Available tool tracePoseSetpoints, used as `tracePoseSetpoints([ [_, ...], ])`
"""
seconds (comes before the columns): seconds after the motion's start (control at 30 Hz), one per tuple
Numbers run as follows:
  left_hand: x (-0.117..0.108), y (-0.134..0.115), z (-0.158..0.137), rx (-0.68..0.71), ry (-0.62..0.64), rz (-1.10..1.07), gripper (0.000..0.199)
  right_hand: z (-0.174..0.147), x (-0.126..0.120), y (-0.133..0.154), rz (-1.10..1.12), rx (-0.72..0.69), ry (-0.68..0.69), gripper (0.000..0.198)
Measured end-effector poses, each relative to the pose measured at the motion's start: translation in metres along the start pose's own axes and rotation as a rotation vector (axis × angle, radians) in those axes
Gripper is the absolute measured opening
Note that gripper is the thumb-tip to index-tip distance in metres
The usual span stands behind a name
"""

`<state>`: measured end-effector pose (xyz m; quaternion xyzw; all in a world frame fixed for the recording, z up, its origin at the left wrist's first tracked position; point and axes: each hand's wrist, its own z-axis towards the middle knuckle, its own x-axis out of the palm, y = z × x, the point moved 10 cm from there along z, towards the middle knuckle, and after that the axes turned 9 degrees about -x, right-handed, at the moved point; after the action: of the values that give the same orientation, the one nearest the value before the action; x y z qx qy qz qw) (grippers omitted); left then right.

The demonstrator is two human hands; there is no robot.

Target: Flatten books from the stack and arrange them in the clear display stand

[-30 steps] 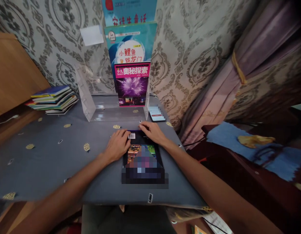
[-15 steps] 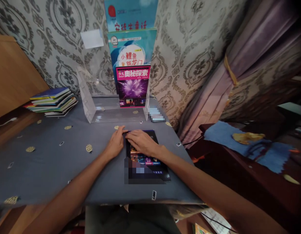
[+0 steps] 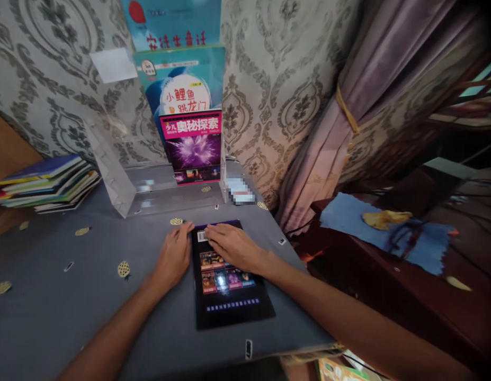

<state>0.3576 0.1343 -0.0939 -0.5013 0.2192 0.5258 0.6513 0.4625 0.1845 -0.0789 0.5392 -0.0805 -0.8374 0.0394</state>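
A dark book (image 3: 235, 312) lies on the table, its back-cover side up, with small pictures and a barcode near the far end. My right hand (image 3: 235, 244) rests palm down across the upper part of the book, fingers stretched to the left and partly covering it. Beside the book's far left edge is my left hand (image 3: 176, 253), fingers extended forward; whether its fingertips touch the edge I cannot tell. Behind both hands, a clear acrylic rack (image 3: 122, 203) holds a pink-and-purple book (image 3: 195, 148), a teal book (image 3: 181, 79) and a blue book (image 3: 171, 21) in stepped rows.
A stack of books (image 3: 46, 182) sits at the table's left. Right of the rack lies a small blurred item (image 3: 240, 190). A lower dark red surface (image 3: 360, 270) on the right carries a blue cloth (image 3: 340, 217). A tied curtain (image 3: 320, 143) hangs beside the wall.
The view has shifted, so the rack and books appear further left. My hands keep nearly the same places at the book, with the right hand slightly farther from its far edge.
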Motion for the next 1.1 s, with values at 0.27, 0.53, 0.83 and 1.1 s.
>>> tracePoseSetpoints([
  [0.27, 0.002, -0.041, 0.006, 0.143, 0.096, 0.389, 0.026, -0.058, -0.027, -0.042, 0.016, 0.144, -0.142, 0.028],
  [0.53, 0.024, -0.098, 0.011, 0.347, 0.209, 0.323, 0.026, -0.065, -0.029, -0.056, -0.042, 0.271, -0.146, 0.03],
  [0.83, 0.059, -0.107, 0.013, 0.389, 0.31, 0.226, 0.031, -0.071, -0.027, -0.056, -0.173, 0.315, -0.069, 0.038],
  [1.1, 0.058, -0.106, 0.014, 0.372, 0.308, 0.161, 0.029, -0.068, -0.024, -0.055, -0.231, 0.32, -0.015, 0.04],
])
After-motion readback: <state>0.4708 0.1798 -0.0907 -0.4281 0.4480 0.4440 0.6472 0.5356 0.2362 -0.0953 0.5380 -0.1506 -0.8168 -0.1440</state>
